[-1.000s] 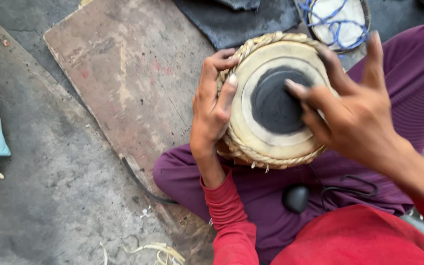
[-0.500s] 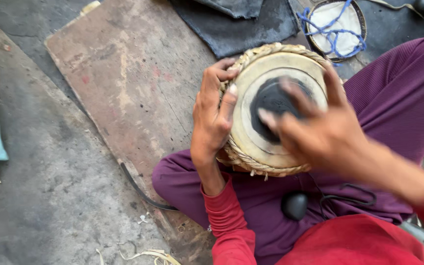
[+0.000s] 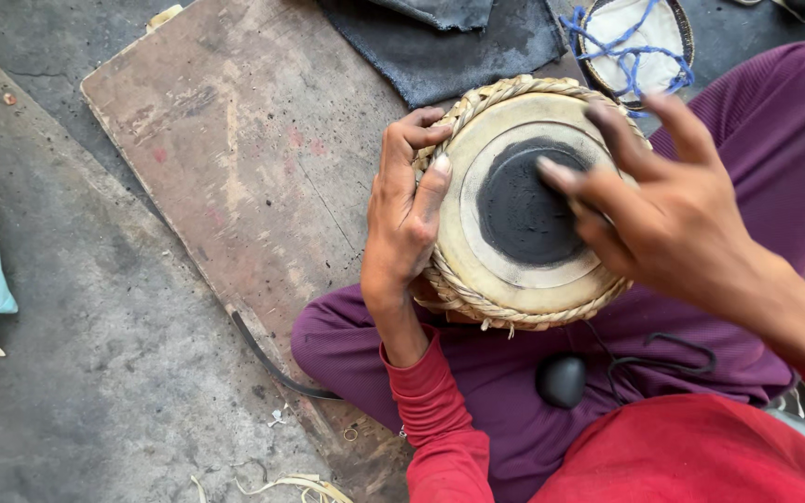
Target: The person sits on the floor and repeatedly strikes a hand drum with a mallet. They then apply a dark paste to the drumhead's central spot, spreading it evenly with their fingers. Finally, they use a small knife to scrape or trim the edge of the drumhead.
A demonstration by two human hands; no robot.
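Purple trousers fill the lower right of the frame, and a small round drum (image 3: pixel 514 210) rests on the person's lap there. Its pale skin has a black circle in the middle and a braided rim. The left hand (image 3: pixel 404 219) grips the drum's left edge, fingers curled over the braid. The right hand (image 3: pixel 663 210) is above the drum top with fingers spread wide, tips at the black circle. A worn wooden board (image 3: pixel 235 158) lies to the left. A dark cloth (image 3: pixel 458 42) lies at the top.
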